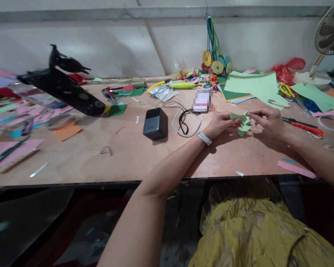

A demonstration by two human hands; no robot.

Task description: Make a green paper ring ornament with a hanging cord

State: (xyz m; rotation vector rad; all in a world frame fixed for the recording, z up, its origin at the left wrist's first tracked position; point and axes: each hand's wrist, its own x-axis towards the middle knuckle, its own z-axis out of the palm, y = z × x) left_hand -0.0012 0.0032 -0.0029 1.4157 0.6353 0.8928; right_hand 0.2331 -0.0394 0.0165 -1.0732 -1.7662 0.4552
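Above the table's right half I hold a small folded piece of light green paper (pixel 244 128) with several flaps sticking out. My left hand (pixel 219 125) pinches it from the left side, thumb and fingers closed on its edge. From the right, my right hand (pixel 268 120) has its thumb and forefinger closed on the upper right part of the same paper. The fingertips cover some of its folds. A phone (pixel 202 101), its screen blurred out, lies on the table just beyond my left hand.
A dark power bank (pixel 155 124) with white cables (pixel 180 129) stands left of my hands. Green sheets (pixel 252 83), yellow scissors (pixel 286 90) and a red-and-black cutter (pixel 306 128) lie at the right. A black bird-topped object (pixel 72 89) leans at the left. Pink strips (pixel 296 169) lie near the front edge.
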